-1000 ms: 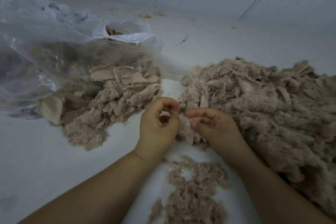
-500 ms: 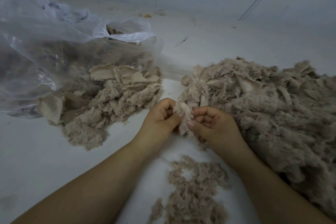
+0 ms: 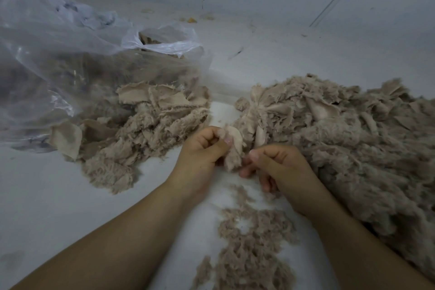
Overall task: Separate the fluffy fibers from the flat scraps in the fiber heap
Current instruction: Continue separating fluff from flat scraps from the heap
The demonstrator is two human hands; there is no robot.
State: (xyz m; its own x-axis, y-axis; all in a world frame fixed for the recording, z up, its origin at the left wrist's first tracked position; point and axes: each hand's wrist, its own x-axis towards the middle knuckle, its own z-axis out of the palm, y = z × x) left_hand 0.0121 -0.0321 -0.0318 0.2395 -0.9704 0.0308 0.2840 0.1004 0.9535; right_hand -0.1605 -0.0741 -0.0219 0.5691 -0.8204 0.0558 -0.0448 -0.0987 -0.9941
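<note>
Hands meet at the centre of the view, over a pale counter [image 3: 47, 195]. Left hand [image 3: 200, 153] has its fingers curled and its thumb pressed against a small beige scrap [image 3: 235, 146], pinching it; the piece shows a smooth flat face at the top and fuzzy fibers along its lower end. Right hand [image 3: 280, 167] sits just beside it, to the right, with fingers curled inward and the thumb tip laid against the index finger close to the lower edge of the same scrap. Whether the right hand actually grips any fibers cannot be told.

Fiber heap [image 3: 348, 148], large and beige, fills the right side of the scene, mixing fluffy tufts with flat cloth pieces; the right hand's back lies against its near-left edge. A second pile [image 3: 141, 129] of the same material lies to the left, at the mouth of a clear plastic bag [image 3: 58, 54] that slumps across the far left and holds more of it. A thin scatter of loose fluff [image 3: 251, 242] lies on the counter nearest the viewer, between the two forearms. A wall rises at the far side, with small bits of debris along its foot.
</note>
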